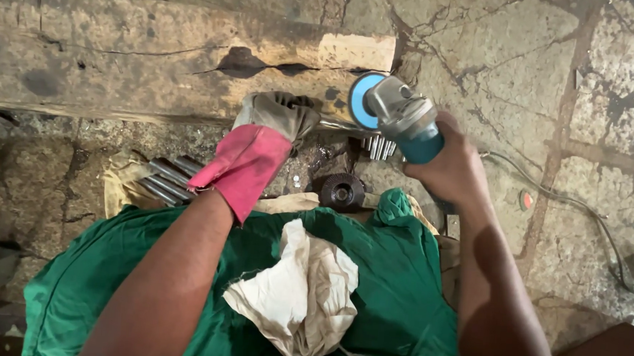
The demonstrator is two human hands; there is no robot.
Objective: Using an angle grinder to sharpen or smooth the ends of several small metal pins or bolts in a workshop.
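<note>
Two hands work just below the wooden beam. Right hand, bare, is closed round the teal body of the grinder, whose blue disc stands on edge by the beam's right end. Left hand, in a grey and pink glove, is closed on a thin metal rod pointing toward the disc. The rod looks stiff, smooth and light, best pinched well back from the disc; the grinder looks heavy and wants a full wrap on its body. More rods lie below the beam, left of the glove, on the stone floor.
</note>
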